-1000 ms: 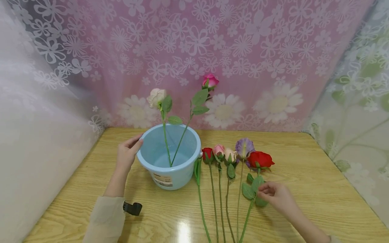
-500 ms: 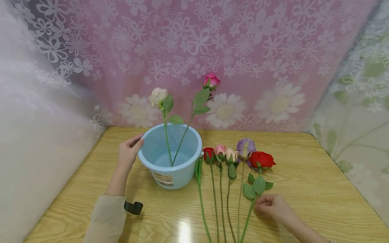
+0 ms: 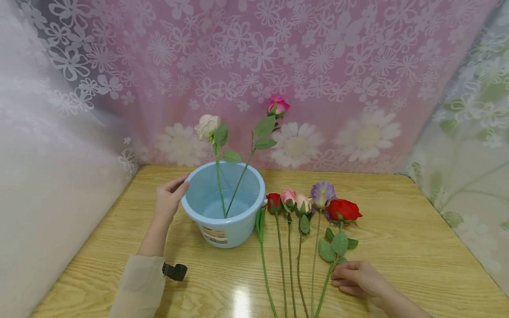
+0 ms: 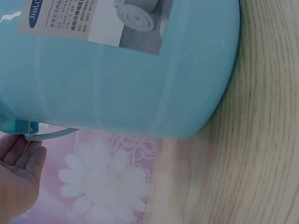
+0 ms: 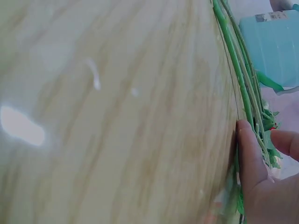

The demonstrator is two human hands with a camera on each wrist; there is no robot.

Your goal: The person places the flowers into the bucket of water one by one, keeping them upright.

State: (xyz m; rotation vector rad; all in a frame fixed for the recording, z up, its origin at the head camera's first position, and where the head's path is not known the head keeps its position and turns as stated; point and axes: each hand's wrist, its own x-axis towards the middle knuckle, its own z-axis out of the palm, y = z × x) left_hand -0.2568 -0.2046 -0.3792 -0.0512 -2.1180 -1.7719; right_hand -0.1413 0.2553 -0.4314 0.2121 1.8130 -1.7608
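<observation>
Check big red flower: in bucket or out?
Out. The big red flower lies on the table, apart from the bucket, by the right hand.

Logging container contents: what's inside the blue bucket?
Two flowers stand in it: a white rose and a bright pink rose. The near wall of the blue bucket hides their stem ends and whatever's beneath.

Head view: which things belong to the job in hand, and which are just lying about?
Belong, apparently: bucket, white rose, magenta rose, red rose, pink rose, cream rose, purple flower, big red flower, green stem.

Merely around: curtain, table, black device.
</observation>
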